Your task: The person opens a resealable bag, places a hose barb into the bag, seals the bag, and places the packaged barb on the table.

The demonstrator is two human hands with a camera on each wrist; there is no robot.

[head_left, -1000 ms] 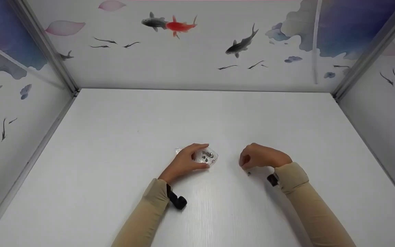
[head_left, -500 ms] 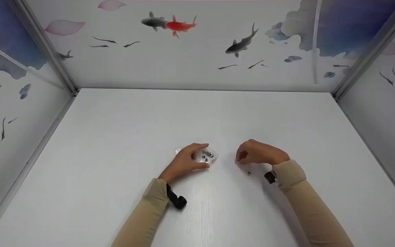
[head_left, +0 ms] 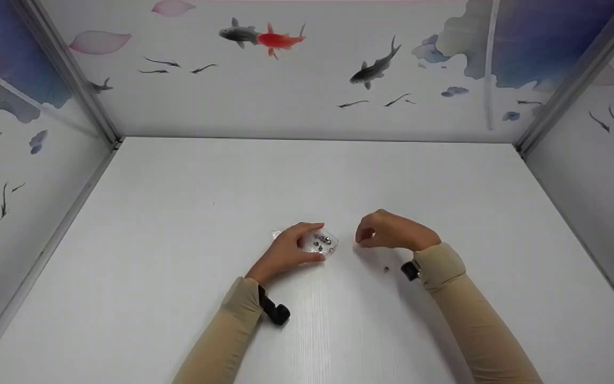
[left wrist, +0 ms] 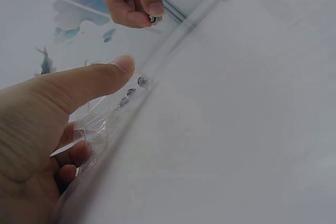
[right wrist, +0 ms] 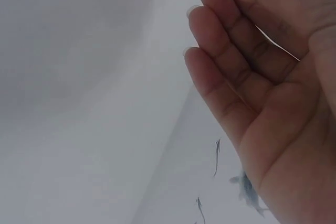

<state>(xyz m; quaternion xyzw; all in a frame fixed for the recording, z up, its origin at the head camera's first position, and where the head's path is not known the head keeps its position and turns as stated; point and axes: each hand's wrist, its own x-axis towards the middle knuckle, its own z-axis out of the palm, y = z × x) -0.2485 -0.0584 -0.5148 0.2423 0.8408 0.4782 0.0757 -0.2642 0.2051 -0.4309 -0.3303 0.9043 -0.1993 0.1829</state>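
Note:
My left hand [head_left: 287,248] curves round a clear, crinkly plastic bag [left wrist: 97,125], thumb along the near side and fingers at the far side. Several small shiny metal pieces [head_left: 322,241] lie in or on the bag's right part. To the right and a little above the table, my right hand [head_left: 396,230] pinches one small round metal piece [left wrist: 153,19] between thumb and forefinger. Its other fingers are bent, as the right wrist view shows. Another such loose metal piece [head_left: 386,269] lies on the table below the right hand.
The white table [head_left: 307,181] is enclosed at the back and sides by white panels [head_left: 307,106] printed with fish and petals. Metal posts [head_left: 557,80] stand at the back corners. A black wrist camera [head_left: 280,313] sticks out from the left sleeve.
My right hand has moved left and away from me, up toward the bag, with the metal piece pinched, uncovering the loose one on the table. My left hand and the bag have stayed put.

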